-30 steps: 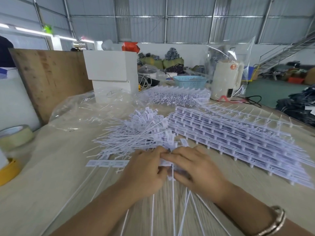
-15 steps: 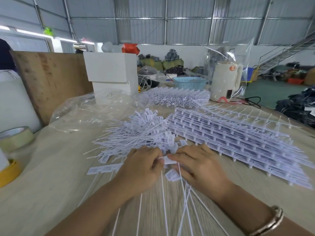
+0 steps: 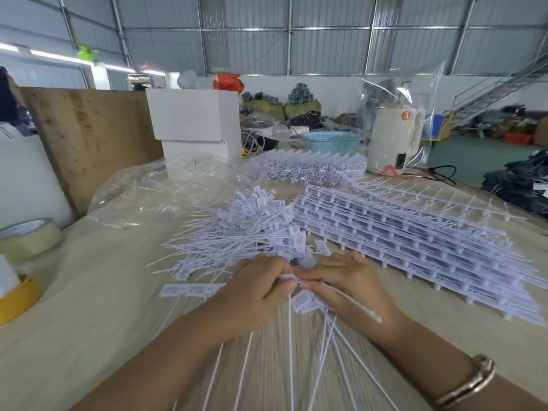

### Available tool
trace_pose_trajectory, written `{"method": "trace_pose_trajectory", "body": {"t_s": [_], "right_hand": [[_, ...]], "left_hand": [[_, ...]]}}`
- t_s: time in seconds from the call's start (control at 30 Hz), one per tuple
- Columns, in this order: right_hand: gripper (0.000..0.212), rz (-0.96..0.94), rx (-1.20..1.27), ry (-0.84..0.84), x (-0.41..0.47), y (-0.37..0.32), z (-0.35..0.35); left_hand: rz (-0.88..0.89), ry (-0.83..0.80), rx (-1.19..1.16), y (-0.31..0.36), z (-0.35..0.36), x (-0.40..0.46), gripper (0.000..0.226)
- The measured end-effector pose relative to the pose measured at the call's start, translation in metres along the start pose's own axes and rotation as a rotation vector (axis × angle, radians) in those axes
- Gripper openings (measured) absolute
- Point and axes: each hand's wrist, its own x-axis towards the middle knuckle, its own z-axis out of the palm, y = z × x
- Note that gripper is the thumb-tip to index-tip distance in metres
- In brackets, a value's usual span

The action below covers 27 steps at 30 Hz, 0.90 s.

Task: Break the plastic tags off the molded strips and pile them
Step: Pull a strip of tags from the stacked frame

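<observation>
Both hands meet over bench (image 3: 89,336), left hand (image 3: 255,287) and right hand (image 3: 353,287) pinching one strip (image 3: 292,280); pile (image 3: 237,232) just beyond.

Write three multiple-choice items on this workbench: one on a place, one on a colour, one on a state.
1. Where does the stack of uncut white molded strips lie?
A. right of the loose tag pile
B. left of it
C. inside the basket

2. What colour is the perforated plastic basket at the back?
A. red
B. light blue
C. black

3. What are both hands doing?
A. resting flat
B. pinching a white tag strip
C. lifting the kettle

Key: 1 A, the stack sits right of the heap of loose white tags. 2 B, its wall is light blue. 3 B, the left hand and right hand meet, fingers curled, on the strip.
</observation>
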Motion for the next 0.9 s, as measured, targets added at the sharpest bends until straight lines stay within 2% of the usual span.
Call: {"method": "trace_pose_trajectory", "body": {"t_s": [0.1, 0.23, 0.4, 0.5, 0.57, 0.7, 0.9], "right_hand": [[0.022, 0.079, 0.155, 0.027, 0.000, 0.006, 0.000], [0.023, 0.102, 0.127, 0.037, -0.002, 0.015, -0.004], [0.033, -0.044, 0.011, -0.016, -0.003, 0.018, 0.001], [0.061, -0.002, -0.018, -0.116, -0.006, 0.023, 0.001], [0.071, -0.007, -0.102, -0.169, -0.007, 0.023, -0.001], [0.061, -0.084, -0.199, -0.283, -0.007, 0.017, -0.004], [0.061, -0.068, -0.121, -0.162, -0.006, 0.020, -0.006]], "left_hand": [[0.036, -0.004, 0.030, 0.001, 0.001, 0.000, 0.008], [0.063, 0.104, -0.035, 0.005, -0.003, 0.000, 0.028], [0.056, 0.154, -0.037, 0.006, -0.003, 0.001, 0.031], [0.028, 0.158, -0.083, 0.006, -0.003, 0.001, 0.035], [-0.001, 0.159, -0.081, 0.007, -0.003, 0.001, 0.038], [-0.051, 0.148, -0.077, 0.005, -0.002, 0.000, 0.036], [-0.057, 0.140, -0.066, 0.008, -0.002, 0.001, 0.038]]}}
